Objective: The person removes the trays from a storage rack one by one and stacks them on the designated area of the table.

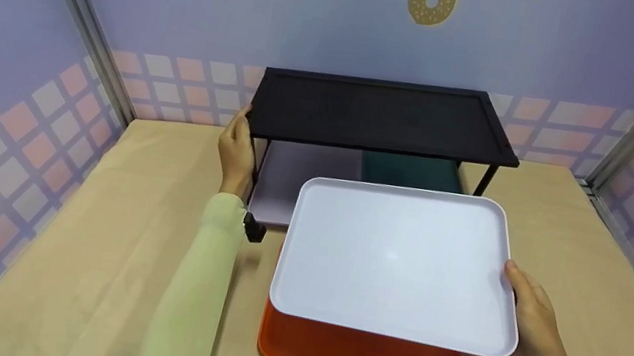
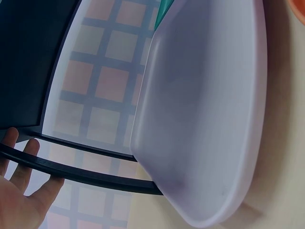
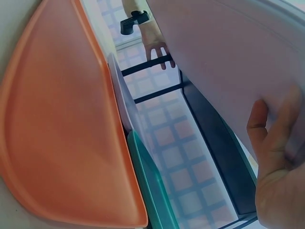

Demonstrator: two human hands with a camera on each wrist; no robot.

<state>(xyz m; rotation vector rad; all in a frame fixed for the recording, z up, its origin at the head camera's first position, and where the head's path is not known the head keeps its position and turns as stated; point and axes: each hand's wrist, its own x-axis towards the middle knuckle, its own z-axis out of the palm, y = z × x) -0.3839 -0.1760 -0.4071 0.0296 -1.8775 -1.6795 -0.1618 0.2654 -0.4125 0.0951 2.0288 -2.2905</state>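
A white tray (image 1: 399, 263), tilted, hangs over an orange tray (image 1: 358, 352). My right hand (image 1: 540, 328) grips its right edge, thumb on top and fingers underneath, as the right wrist view shows. My left hand (image 1: 237, 155) holds the left end of a black rack (image 1: 379, 114), its fingers about the corner and leg in the left wrist view. Beneath the rack top lie a pale purple tray (image 2: 205, 105) on the left and a green tray (image 3: 152, 181) on the right. The white tray hides part of both and most of the orange one.
The trays and rack stand on a table with a beige cover (image 1: 108, 233). Patterned panels (image 1: 344, 15) close off the back and both sides, joined by metal corner posts (image 1: 82, 3). The rack's right front leg (image 1: 485, 180) stands just behind the white tray.
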